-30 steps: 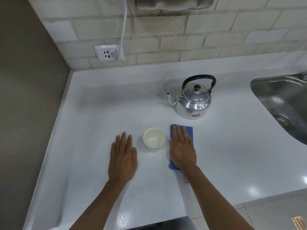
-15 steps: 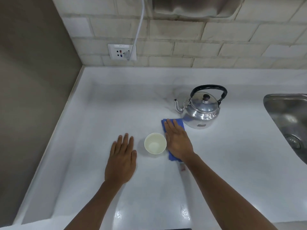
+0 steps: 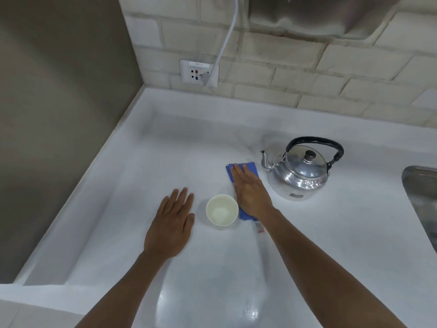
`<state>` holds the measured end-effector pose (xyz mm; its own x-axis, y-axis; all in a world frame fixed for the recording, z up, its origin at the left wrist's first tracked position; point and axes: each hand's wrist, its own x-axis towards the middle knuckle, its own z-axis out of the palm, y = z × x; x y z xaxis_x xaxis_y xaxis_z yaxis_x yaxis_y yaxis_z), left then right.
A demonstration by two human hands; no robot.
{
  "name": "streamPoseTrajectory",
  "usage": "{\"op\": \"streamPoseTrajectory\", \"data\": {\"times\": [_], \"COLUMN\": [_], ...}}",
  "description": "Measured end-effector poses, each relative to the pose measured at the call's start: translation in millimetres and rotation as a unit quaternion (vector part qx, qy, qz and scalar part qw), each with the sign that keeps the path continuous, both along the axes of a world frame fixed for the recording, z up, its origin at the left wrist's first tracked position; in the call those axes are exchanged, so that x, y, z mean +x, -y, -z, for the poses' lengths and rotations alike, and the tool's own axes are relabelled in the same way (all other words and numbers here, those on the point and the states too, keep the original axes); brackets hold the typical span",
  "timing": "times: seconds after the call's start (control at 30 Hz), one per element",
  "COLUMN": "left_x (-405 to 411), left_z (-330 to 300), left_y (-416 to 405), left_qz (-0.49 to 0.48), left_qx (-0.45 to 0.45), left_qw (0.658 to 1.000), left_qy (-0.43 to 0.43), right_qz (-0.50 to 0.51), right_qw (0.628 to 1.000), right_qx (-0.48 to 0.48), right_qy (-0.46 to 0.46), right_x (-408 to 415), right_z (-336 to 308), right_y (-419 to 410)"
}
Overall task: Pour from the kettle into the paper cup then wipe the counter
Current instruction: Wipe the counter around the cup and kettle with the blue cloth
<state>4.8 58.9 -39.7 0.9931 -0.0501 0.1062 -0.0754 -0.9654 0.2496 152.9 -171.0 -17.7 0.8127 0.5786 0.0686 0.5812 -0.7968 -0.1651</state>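
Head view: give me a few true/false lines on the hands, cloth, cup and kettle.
1. The right hand presses flat on the blue cloth. True.
2. The left hand grips the cup. False: it lies flat on the counter, apart from the cup.
3. The kettle is tipped over the cup. False: it stands upright on the counter, untouched.
4. The cup stands between the two hands. True.
5. The kettle's spout points toward the sink. False: it points away from it.
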Motion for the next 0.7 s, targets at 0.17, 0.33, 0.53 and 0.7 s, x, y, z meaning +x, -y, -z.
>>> {"op": "streamPoseTrajectory", "data": {"times": [0.17, 0.33, 0.53, 0.7], "left_x": [1, 2, 3, 4], "left_z": [0, 3, 13, 14], "left_y": [0, 4, -2, -1], "left_qz": [-0.014, -0.017, -0.018, -0.022], "left_qx": [0.002, 0.005, 0.015, 0.022], "left_qw": [1.000, 1.000, 0.999, 0.999], "left_qy": [0.004, 0.012, 0.031, 0.032], "right_qz": [-0.071, -0.081, -0.048, -0.091], "right_qw": [0.997, 0.996, 0.998, 0.995], "right_qx": [0.021, 0.023, -0.023, 0.027], "right_qy": [-0.001, -0.018, 0.043, 0.018], "right_x": [-20, -1, 39, 16], "right_z": [11, 12, -3, 5], "right_y": [22, 22, -35, -18]}}
